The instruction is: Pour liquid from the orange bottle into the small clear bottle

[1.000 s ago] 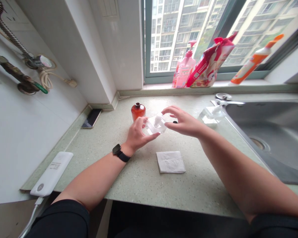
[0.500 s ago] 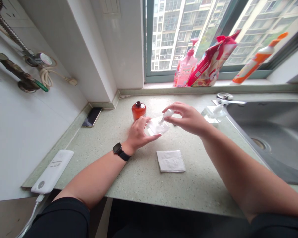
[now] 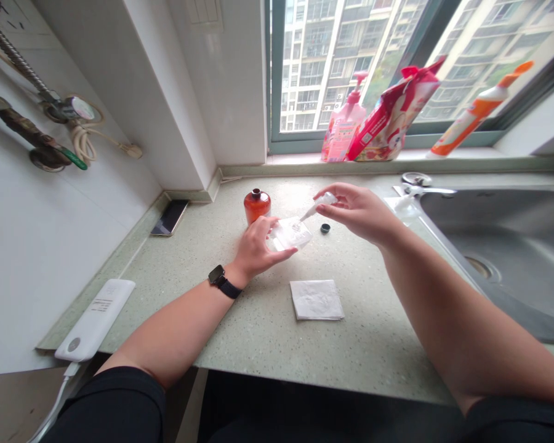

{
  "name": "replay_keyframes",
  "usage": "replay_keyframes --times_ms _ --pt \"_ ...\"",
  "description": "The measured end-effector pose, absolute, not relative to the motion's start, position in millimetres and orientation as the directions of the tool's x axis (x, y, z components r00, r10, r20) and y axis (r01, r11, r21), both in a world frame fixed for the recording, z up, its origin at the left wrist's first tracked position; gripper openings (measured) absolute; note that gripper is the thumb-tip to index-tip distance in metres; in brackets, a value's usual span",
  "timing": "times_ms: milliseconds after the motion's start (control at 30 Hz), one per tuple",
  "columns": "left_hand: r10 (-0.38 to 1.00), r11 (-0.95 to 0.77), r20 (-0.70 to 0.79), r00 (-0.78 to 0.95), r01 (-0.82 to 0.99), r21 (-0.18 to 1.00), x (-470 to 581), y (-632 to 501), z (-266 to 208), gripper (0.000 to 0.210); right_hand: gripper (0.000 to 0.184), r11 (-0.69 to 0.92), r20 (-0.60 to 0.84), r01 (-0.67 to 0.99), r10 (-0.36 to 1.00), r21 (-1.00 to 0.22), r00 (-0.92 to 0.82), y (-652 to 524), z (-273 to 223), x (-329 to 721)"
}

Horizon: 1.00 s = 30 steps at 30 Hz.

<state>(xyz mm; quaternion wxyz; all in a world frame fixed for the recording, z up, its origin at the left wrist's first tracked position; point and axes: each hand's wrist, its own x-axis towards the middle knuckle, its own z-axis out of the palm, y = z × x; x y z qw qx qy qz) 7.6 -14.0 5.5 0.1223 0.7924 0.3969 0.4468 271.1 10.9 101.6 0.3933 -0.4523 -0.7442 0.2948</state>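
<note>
My left hand (image 3: 261,246) is wrapped round a clear square bottle (image 3: 292,234), its round open mouth facing up. Between the thumb and fingertips of my right hand (image 3: 351,209) is a small translucent funnel (image 3: 322,203), tilted, its narrow tip close to the bottle's mouth. I cannot tell whether the tip touches it. An uncapped amber bottle (image 3: 257,206) stands just behind my left hand, which hides its lower part. On the counter below my right hand lies a small black cap (image 3: 325,228). A folded white tissue (image 3: 317,299) lies nearer to me.
At right is a steel sink (image 3: 512,246), with a clear pump bottle (image 3: 407,208) by its edge. A phone (image 3: 170,218) and a white power bank (image 3: 95,320) lie on the left. A pink pump bottle (image 3: 344,129), a red bag (image 3: 392,117) and an orange-white bottle (image 3: 475,117) line the sill.
My right hand has moved up and right, drawing the funnel back from the square bottle's mouth. The black cap now shows fully. My left hand stays nearly still.
</note>
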Motion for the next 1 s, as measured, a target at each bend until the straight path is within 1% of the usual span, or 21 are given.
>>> replay_keyframes --times_ms 133,267,433,600,767,867,1000 --pt "0.741 -0.652 0.609 0.284 0.524 0.548 7 -14 5 0.069 0.048 0.359 0.269 0.382 0.925 -0.852 -0.269 11 105 272" --pt "0.74 -0.652 0.61 0.284 0.526 0.547 7 -14 5 0.069 0.044 0.34 0.266 0.342 0.932 -0.876 -0.246 10 110 273" --pt "0.741 -0.652 0.605 0.29 0.525 0.547 7 -14 6 0.068 0.043 0.34 0.269 0.345 0.933 -0.875 -0.239 10 112 276" --pt "0.743 -0.651 0.603 0.29 0.522 0.551 7 -14 6 0.068 0.046 0.333 0.244 0.413 0.936 -0.848 -0.255 10 111 276" --pt "0.75 -0.642 0.598 0.283 0.529 0.555 7 -13 5 0.068 0.05 0.35 0.254 0.419 0.929 -0.838 -0.269 12 109 277" --pt "0.746 -0.645 0.603 0.283 0.536 0.545 7 -13 5 0.068 0.049 0.381 0.257 0.479 0.917 -0.791 -0.306 15 109 283" --pt "0.742 -0.649 0.606 0.286 0.532 0.544 7 -13 5 0.068 0.045 0.473 0.272 0.607 0.876 -0.639 -0.398 17 111 297"
